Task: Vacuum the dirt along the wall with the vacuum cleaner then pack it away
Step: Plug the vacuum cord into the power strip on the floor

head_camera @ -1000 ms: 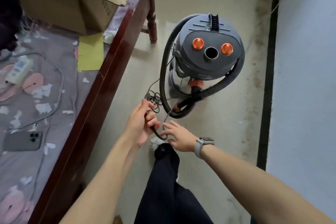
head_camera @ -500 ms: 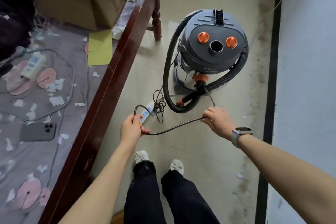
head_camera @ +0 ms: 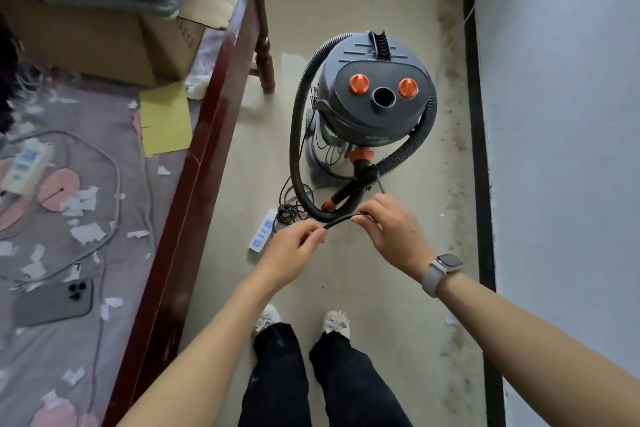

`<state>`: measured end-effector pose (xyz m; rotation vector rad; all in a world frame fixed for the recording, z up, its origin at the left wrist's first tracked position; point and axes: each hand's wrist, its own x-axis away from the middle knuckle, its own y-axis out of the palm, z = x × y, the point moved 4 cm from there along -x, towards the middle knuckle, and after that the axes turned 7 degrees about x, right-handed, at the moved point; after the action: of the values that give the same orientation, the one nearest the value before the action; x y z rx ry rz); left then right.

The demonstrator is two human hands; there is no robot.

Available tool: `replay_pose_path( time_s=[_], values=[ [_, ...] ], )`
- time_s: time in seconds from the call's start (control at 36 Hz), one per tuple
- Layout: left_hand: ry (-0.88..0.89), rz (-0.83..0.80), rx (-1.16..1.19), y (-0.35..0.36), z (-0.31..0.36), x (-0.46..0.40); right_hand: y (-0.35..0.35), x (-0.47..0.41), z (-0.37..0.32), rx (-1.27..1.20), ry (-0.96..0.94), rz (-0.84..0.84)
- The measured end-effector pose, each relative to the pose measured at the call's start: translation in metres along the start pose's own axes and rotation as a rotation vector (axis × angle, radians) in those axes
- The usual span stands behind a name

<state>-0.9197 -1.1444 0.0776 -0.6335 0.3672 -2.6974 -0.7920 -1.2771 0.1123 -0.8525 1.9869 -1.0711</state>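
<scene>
Both hands have closed back in: left hand (head_camera: pixel 294 250) and right hand (head_camera: pixel 391 229) each pinch the power cord (head_camera: pixel 341 219), looping it at the vacuum cleaner's (head_camera: pixel 377 104) 6 o'clock. Looks like packing away.

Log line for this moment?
phase: packing away | left hand: pinches thin black power cord | right hand: grips same cord | grey drum vacuum cleaner: upright, hose looped round it
</scene>
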Motion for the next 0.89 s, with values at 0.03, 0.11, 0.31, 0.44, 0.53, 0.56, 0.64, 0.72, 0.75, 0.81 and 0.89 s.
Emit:
replay_pose_path(
  time_s=[0.03, 0.11, 0.31, 0.44, 0.53, 0.56, 0.64, 0.72, 0.75, 0.81, 0.89],
  values=[
    [0.016, 0.052, 0.016, -0.005, -0.001, 0.000, -0.001, 0.002, 0.001, 0.008, -0.011, -0.017],
    [0.086, 0.265, -0.141, -0.023, 0.002, 0.005, 0.001, 0.007, 0.006, 0.074, -0.003, -0.100],
    [-0.008, 0.634, -0.093, -0.086, -0.022, 0.021, -0.018, -0.011, 0.031, 0.135, 0.279, 0.058],
    [0.021, 0.392, -0.057, -0.096, -0.022, 0.020, -0.022, -0.027, -0.003, 0.027, 0.264, 0.106],
    [0.131, 0.250, -0.081, -0.084, -0.004, 0.018, -0.015, -0.037, -0.039, 0.046, 0.142, 0.100],
    [0.174, 0.211, -0.095, -0.078, 0.004, 0.017, -0.011, -0.038, -0.049, 0.077, 0.094, 0.082],
    [0.307, 0.101, -0.142, -0.065, 0.019, 0.021, -0.003, -0.032, -0.060, 0.155, 0.026, 0.028],
    [0.368, 0.148, -0.170, -0.067, 0.015, 0.025, -0.004, -0.014, -0.051, 0.164, 0.074, 0.007],
    [0.351, 0.197, -0.162, -0.071, 0.012, 0.026, -0.005, -0.006, -0.048, 0.159, 0.102, -0.004],
    [0.274, 0.290, -0.146, -0.079, 0.000, 0.029, -0.003, 0.010, -0.042, 0.131, 0.181, -0.035],
    [0.152, 0.389, -0.148, -0.092, -0.025, 0.034, 0.007, 0.029, -0.038, 0.062, 0.346, -0.116]
  ],
)
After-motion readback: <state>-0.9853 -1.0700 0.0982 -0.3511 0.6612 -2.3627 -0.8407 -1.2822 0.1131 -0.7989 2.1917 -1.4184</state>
